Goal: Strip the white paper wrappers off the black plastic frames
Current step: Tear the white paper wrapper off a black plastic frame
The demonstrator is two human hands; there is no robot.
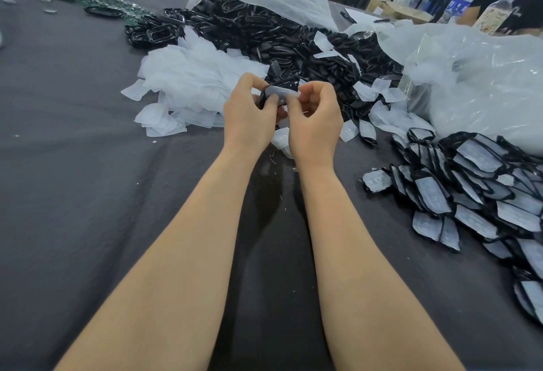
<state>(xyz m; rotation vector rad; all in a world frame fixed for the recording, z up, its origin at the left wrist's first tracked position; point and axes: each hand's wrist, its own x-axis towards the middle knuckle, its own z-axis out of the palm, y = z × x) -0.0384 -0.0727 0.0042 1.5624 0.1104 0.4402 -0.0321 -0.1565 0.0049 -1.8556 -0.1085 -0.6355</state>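
One black plastic frame (265, 95) is held above the dark table (88, 179), just in front of the heaps, between both hands. It is gripped by the curled fingers of the left hand (249, 112), and the white paper wrapper (282, 92) on it is pinched at its end by the thumb and fingers of the right hand (316, 118). The wrapper is not yet taken off, so this piece is judged to be only at the start of peeling. A large heap of bare frames (279, 39) and a heap of removed wrappers (191, 77) are seen behind the hands, so much of the work appears done. A pile of wrapped frames (484, 194) is left at the right side, and whether more are hidden elsewhere cannot be told
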